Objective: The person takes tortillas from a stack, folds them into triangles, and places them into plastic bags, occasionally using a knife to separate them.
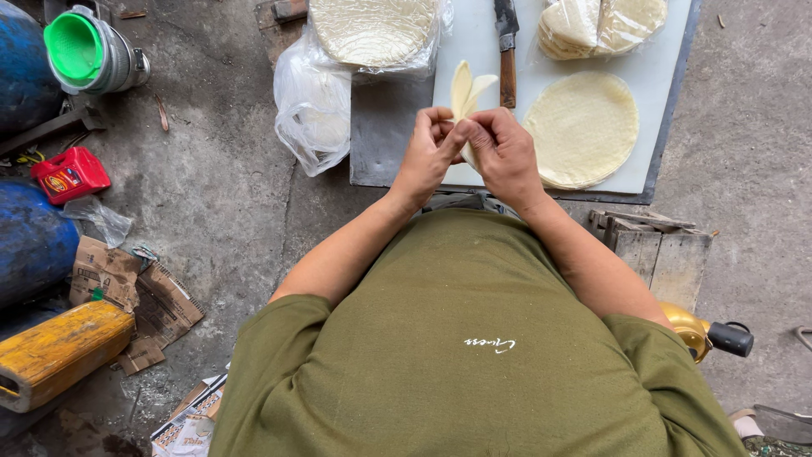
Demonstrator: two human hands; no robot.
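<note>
Both hands meet over the near edge of a white cutting board. My left hand and my right hand pinch a thin, pale, folded dough wrapper that sticks up between the fingers. To the right on the board lies a flat round stack of the same wrappers. A knife with a wooden handle rests on the board just beyond the hands.
Bagged wrappers lie at the board's far right and far left, next to a crumpled clear plastic bag. On the concrete floor at left stand blue drums, a red can, a yellow container. A wooden crate is at right.
</note>
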